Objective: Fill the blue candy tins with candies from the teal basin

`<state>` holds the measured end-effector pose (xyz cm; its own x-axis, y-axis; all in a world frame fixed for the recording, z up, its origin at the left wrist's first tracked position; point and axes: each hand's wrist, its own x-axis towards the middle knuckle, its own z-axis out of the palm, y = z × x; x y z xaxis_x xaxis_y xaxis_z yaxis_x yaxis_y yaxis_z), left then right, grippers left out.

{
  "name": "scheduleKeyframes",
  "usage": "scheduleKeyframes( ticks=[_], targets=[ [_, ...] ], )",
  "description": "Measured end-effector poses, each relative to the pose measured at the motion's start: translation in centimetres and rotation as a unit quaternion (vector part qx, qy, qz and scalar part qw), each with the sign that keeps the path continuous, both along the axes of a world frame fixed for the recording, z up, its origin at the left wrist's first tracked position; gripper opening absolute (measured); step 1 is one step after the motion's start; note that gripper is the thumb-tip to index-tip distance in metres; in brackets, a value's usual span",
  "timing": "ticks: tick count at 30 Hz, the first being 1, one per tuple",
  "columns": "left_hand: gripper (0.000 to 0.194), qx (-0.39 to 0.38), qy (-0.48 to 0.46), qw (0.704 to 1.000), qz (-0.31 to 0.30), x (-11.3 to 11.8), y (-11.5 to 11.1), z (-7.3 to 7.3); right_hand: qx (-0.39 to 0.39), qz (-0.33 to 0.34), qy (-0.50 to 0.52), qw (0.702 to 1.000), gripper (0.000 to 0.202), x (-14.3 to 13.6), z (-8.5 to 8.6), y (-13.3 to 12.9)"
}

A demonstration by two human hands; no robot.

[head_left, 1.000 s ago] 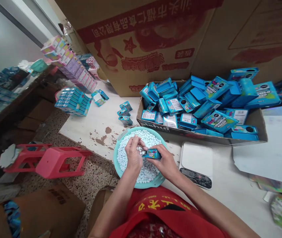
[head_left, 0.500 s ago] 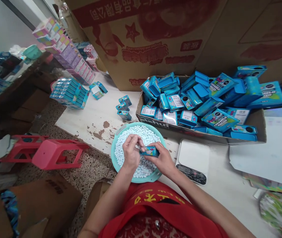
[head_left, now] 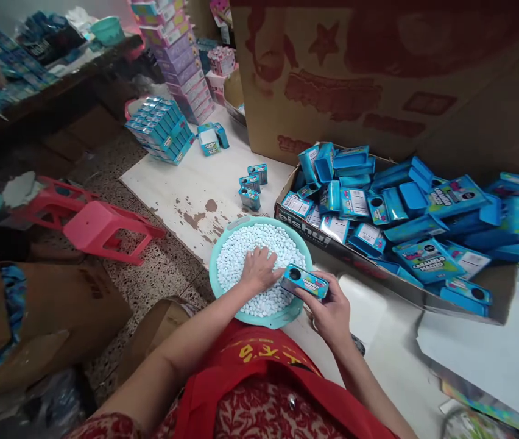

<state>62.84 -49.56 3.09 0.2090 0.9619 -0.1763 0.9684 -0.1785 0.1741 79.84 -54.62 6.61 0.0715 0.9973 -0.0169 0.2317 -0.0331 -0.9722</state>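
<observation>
As you sit at the near edge of the white bench (head_left: 163, 183), a large cardboard box (head_left: 369, 67) with red print rises along its far edge. In front of that box, a long low carton (head_left: 305, 229) lies slantwise, heaped above its walls with blue boxes (head_left: 428, 259), some showing a round dark hole. Towards the bench's far left corner stands a tall stack of pink and purple boxes (head_left: 180, 61); nearer the left end is a block of packed blue boxes (head_left: 161, 130), with an open blue display tray (head_left: 208, 143) just beside it.

The pale green basin (head_left: 214, 271) sits at the near edge, right before your lap, and to its right lies a white scale (head_left: 362, 302), partly hidden by your arm.

Your left hand (head_left: 258, 272) is palm down inside the basin, fingers loosely spread on the contents; what lies under the palm is hidden. Your right hand (head_left: 332, 311) grips one small blue box (head_left: 305, 281) by its far end, holding it over the basin's right rim, hole towards your left thumb. Three more small boxes (head_left: 250, 182) stand in a row beyond the basin, near the carton's left corner. Smallest are the white pellets (head_left: 236, 256), filling much of the basin.
</observation>
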Motion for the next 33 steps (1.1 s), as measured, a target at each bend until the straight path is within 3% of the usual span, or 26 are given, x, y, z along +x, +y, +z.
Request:
scheduleKeyframes(
  ticks=[3, 5, 8, 10, 11, 12, 15, 16, 18, 23, 29, 33],
  targets=[
    [0.028, -0.008, -0.023, 1.000, 0.003, -0.1, 0.1, -0.4, 0.001, 0.007, -0.019, 1.000, 0.033, -0.5, 0.0, -0.1],
    [0.022, -0.004, -0.106, 0.993, 0.057, -0.4, 0.6, -1.1, 0.001, 0.010, -0.025, 1.000, 0.033, -0.6, 0.0, -0.2],
    [0.014, 0.010, -0.229, 0.962, 0.147, -0.7, 1.4, -1.7, 0.009, -0.001, -0.044, 0.999, 0.032, -0.3, 0.3, -0.2],
    [0.019, 0.003, -0.292, 0.938, 0.185, -0.5, 1.6, -1.1, 0.013, -0.001, -0.066, 0.998, 0.030, 0.0, 0.5, -0.2],
    [0.023, -0.017, -0.347, 0.913, 0.214, -0.3, 1.6, -0.4, 0.014, 0.002, -0.076, 0.997, 0.029, 0.1, 0.6, -0.2],
    [0.026, -0.046, -0.428, 0.867, 0.253, 0.0, 1.5, 0.5, 0.016, 0.006, -0.085, 0.996, 0.029, 0.0, 0.6, -0.2],
    [0.027, -0.127, -0.679, 0.641, 0.333, 1.1, 1.0, 3.7, 0.026, 0.026, -0.121, 0.992, 0.027, -0.6, 0.7, 0.0],
    [0.026, -0.133, -0.728, 0.585, 0.332, 1.4, 0.9, 4.6, 0.028, 0.036, -0.131, 0.990, 0.026, -1.0, 0.7, 0.1],
    [0.024, -0.117, -0.777, 0.526, 0.325, 1.8, 0.8, 5.9, 0.028, 0.054, -0.146, 0.987, 0.024, -1.9, 0.8, 0.2],
    [0.023, -0.060, -0.784, 0.506, 0.354, 1.8, 1.1, 6.4, 0.028, 0.074, -0.153, 0.985, 0.025, -3.0, 1.2, 0.7],
    [0.026, -0.087, -0.764, 0.528, 0.359, 1.7, 1.7, 5.4, 0.028, 0.066, -0.163, 0.984, 0.025, -3.0, 1.0, 1.4],
    [0.025, -0.081, -0.752, 0.538, 0.372, 2.0, 1.7, 6.3, 0.057, 0.065, -0.142, 0.986, 0.028, -2.9, 1.1, 1.4]
  ],
)
